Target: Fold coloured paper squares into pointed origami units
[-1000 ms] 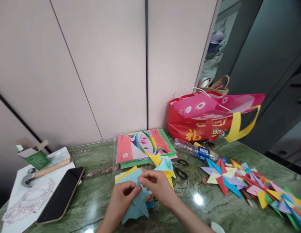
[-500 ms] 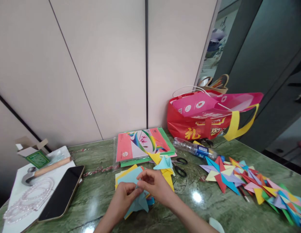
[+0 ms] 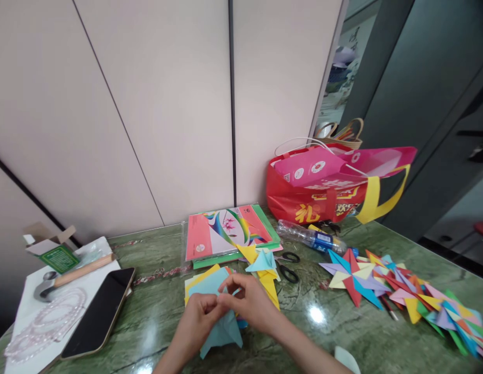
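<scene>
"What did the fingers have hold of?"

"Blue paper. The left hand and right hand met tip to tip, thumbs and forefingers closed on it in a pinch. The pinched spot itself was hidden; the rest of the paper spread below the fingers, above the desk."

"How far along was it?"

"Partway, I'd judge. The blue paper looked creased and had pointed corners, but no finished shape showed. Just past the fingers lay a stack of sheets, flat and so seemingly unworked. Beyond the fingers and to their right sat some folded pieces, yellow and light blue, next to the scissors."

"And further out?"

"Well to the right of the fingers, many-coloured stars lay in an overlapping row, apparently done. Straight ahead of the fingers, past the stack, was a paper pack; ahead and to the right, a bottle on its side and a red bag. Far left was a phone."

"What differed from half a second earlier?"

"Little. The fingers stayed pinched, but the blue paper had turned: its lower edge showed broader and reached lower. The stars and sheets had not been moved."
</scene>
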Motion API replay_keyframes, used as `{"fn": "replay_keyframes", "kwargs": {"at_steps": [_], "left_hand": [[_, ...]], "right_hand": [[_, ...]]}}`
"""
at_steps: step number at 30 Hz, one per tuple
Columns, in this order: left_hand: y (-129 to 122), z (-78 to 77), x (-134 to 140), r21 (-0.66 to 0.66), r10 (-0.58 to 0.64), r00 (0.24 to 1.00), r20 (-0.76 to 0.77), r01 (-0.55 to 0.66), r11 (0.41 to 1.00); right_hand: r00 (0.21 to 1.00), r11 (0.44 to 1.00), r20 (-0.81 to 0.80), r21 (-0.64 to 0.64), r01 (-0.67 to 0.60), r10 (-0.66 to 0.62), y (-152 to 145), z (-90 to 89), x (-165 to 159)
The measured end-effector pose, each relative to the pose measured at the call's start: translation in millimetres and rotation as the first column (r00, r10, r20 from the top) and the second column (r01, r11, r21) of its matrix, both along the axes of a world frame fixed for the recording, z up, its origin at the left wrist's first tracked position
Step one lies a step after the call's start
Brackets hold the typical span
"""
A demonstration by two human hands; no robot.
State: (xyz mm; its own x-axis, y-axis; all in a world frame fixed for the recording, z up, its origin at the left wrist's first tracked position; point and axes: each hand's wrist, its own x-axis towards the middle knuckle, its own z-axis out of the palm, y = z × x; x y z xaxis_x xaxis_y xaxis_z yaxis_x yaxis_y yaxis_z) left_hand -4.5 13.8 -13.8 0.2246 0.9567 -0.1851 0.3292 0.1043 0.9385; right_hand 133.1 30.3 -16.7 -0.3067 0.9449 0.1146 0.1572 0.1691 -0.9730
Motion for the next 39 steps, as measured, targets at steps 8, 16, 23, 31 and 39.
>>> {"fn": "replay_keyframes", "kwargs": {"at_steps": [8,16,23,31,39], "left_hand": [[-0.8,-0.4,3.2,0.022,0.003,0.998,-0.066,-0.002,1.0],[1.3,-0.2,-0.4,0.022,0.009,0.997,-0.082,-0.007,1.0],[0.4,-1.3,-0.1,0.03,-0.015,0.997,-0.071,0.017,0.999],[3.6,1.9,-4.0,-0.005,0.177,0.984,0.02,-0.176,0.984],[2.6,3.0,-4.5,0.006,0.288,0.949,0.127,-0.291,0.957]], "right_hand": [[0.995,0.995,0.055,0.056,0.077,-0.08,-3.3,-3.7,-0.8],[0.996,0.997,-0.065,-0.042,0.067,-0.069,4.5,-4.0,-0.8],[0.992,0.992,-0.001,0.014,0.122,-0.122,4.3,-5.8,-1.3],[0.999,0.998,0.023,-0.056,0.032,-0.031,2.4,-1.3,-1.1],[0.999,0.999,0.01,-0.016,0.031,-0.031,2.0,-1.1,-0.3]]}}
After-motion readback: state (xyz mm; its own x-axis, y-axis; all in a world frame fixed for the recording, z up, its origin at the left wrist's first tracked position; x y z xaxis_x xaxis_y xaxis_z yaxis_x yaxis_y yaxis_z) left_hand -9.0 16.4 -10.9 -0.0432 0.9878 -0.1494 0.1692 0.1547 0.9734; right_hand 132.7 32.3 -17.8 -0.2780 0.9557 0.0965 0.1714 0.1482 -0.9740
